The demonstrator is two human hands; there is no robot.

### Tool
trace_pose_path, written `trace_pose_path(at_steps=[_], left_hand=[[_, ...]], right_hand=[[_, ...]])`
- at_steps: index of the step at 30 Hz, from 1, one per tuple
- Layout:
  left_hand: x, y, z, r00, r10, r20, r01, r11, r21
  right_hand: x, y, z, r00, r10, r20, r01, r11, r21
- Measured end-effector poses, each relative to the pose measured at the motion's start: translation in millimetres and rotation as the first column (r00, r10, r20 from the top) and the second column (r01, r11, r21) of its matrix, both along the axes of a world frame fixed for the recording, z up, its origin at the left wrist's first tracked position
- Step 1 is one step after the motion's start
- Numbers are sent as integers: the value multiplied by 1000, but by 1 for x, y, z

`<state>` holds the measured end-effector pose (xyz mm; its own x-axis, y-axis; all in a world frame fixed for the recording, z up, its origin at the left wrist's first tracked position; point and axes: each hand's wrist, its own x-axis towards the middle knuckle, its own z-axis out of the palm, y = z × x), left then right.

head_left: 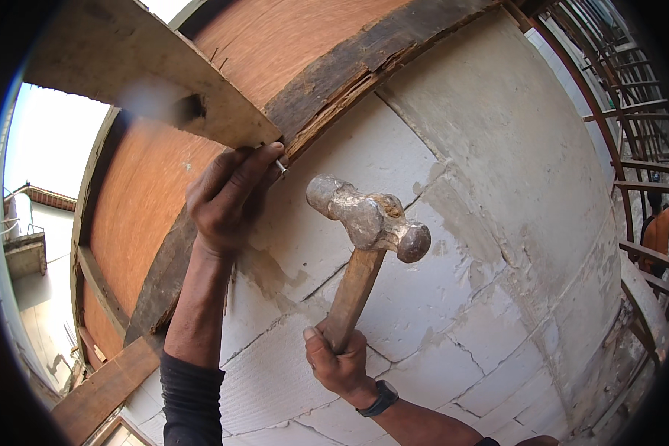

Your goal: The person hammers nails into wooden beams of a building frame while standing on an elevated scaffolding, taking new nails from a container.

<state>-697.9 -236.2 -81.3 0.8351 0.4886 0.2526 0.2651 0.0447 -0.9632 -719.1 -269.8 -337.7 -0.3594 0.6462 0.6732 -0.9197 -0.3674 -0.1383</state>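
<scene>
My left hand [227,195] pinches a small nail [281,166] against the underside of a pale wooden board [163,74], right where it meets a dark weathered plank [357,70]. My right hand [338,360] grips the wooden handle of a ball-peen hammer [368,219]. Its worn metal head hangs level, a short way right of the nail and apart from it. Behind both hands stands a white block wall [483,186] with rough mortar joints.
Reddish plywood sheets [141,208] fill the left and top. Rusty rebar frames [632,111] rise at the right, with a person in orange [658,234] behind them. A neighbouring building [30,245] and sky show far left.
</scene>
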Motion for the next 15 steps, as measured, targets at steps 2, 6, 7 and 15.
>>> trace_pose_path(at_steps=[2,6,7,15], left_hand=[[0,-1,-1,1000,1,16,-1,1000,-3],[-2,-3,-3,993,14,114,-15,1000,11],[-3,-2,-3,990,-6,143,5,1000,8],[-2,-4,0,989,-39,140,39,999,6]], right_hand=[[3,3,4,999,-42,0,42,999,-14],[3,11,8,993,-119,13,119,993,20],[2,12,10,990,-139,0,139,990,30],[14,-1,20,959,-273,-68,262,955,-138]])
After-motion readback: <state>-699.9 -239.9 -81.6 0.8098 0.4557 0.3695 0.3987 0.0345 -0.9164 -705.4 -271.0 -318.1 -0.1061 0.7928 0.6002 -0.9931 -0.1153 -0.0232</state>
